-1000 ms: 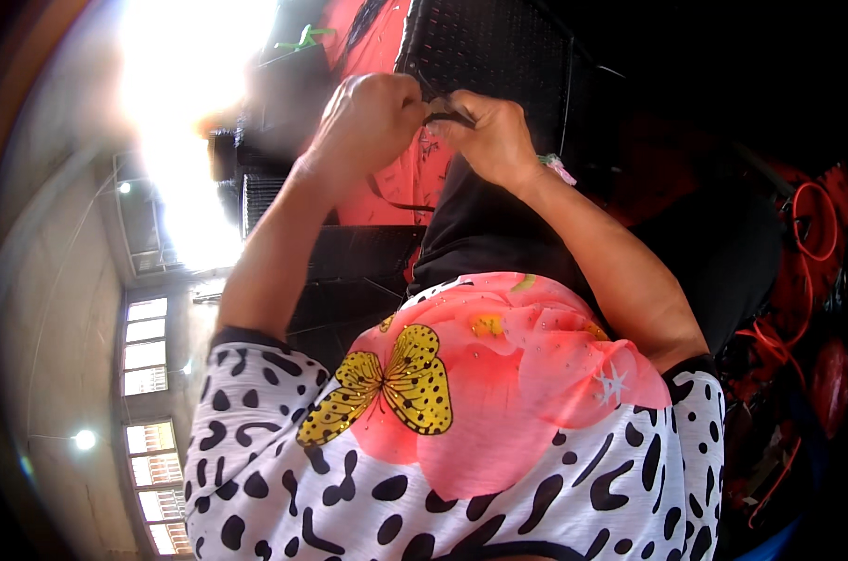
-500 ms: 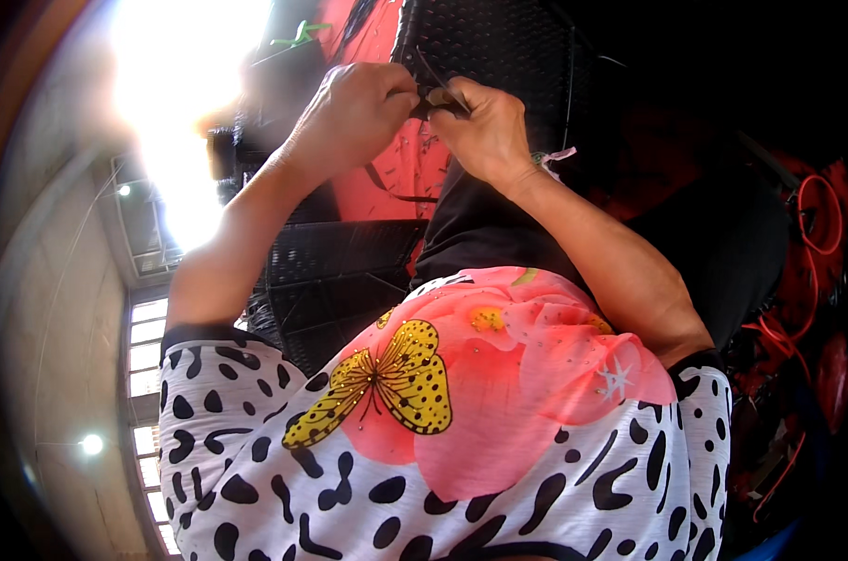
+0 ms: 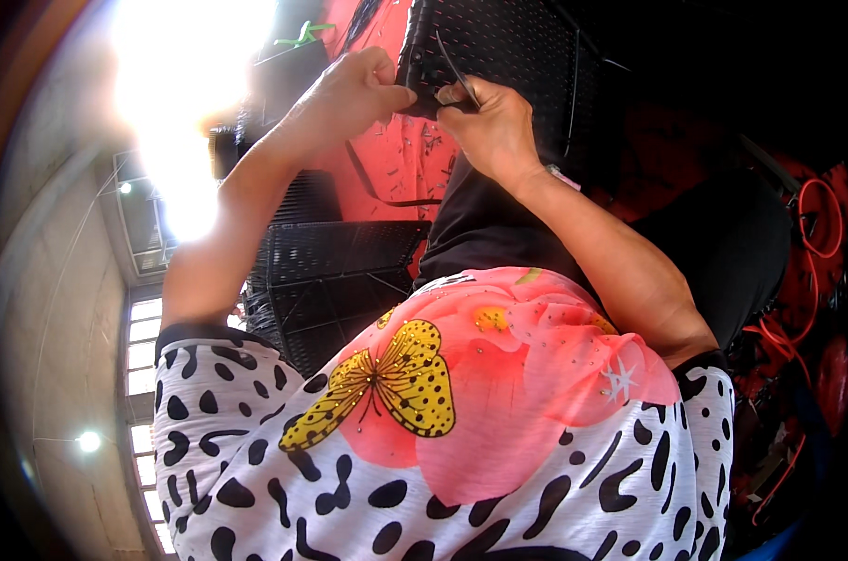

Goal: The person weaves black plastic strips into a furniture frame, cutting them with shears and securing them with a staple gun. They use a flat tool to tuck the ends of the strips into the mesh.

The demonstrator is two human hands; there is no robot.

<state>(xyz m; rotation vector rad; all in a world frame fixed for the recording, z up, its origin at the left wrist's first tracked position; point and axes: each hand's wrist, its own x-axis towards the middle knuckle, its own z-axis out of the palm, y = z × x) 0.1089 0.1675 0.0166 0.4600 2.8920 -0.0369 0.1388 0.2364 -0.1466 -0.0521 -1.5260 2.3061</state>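
Observation:
A black woven piece (image 3: 499,56), with a close plaited surface, stands in front of me, its near corner between my hands. My right hand (image 3: 494,131) pinches a thin dark flat strip (image 3: 454,64) between thumb and fingers; its free end sticks up past the hand. My left hand (image 3: 344,103) is at the left edge of the same corner, fingers curled and thumb against it. What those fingers pinch is hidden. Another dark strip (image 3: 368,182) curves from below my left hand toward my lap.
Below my left forearm sits another black woven piece (image 3: 335,252). Red sheeting (image 3: 396,168) strewn with dark scraps lies beneath the work. A green object (image 3: 302,35) is at the far left. Red tubing (image 3: 817,215) loops at the right, beside my dark-trousered leg.
My hands have drawn slightly apart, the left moving left and the right to the right. The woven corner between them shows more now, and the strip in my right hand stands more clear.

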